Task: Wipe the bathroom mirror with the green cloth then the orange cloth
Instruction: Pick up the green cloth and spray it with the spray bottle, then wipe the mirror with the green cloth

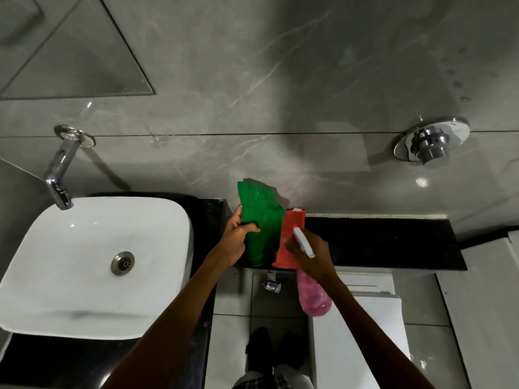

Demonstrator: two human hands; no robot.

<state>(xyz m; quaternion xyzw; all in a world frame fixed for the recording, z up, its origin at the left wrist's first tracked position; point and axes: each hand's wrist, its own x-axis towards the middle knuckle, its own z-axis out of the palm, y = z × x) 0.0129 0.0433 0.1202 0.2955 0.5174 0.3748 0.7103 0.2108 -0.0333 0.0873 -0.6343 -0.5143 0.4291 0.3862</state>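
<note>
My left hand [237, 238] grips the green cloth [261, 220] by its left edge and holds it up, partly unfolded, over the black ledge [379, 242]. The orange cloth [289, 237] lies flat on that ledge, just right of the green one and partly under it. My right hand [311, 255] is closed around a spray bottle [313, 297] with pink liquid; its white nozzle points up-left over the orange cloth. A corner of the mirror [75, 60] shows at the top left of the wall.
A white basin [92, 265] sits on the black counter at the left, under a chrome wall tap [60, 169]. A chrome flush button [429, 143] is on the grey tiled wall at the right. Below it is a white toilet [362, 318]. My feet show at the bottom.
</note>
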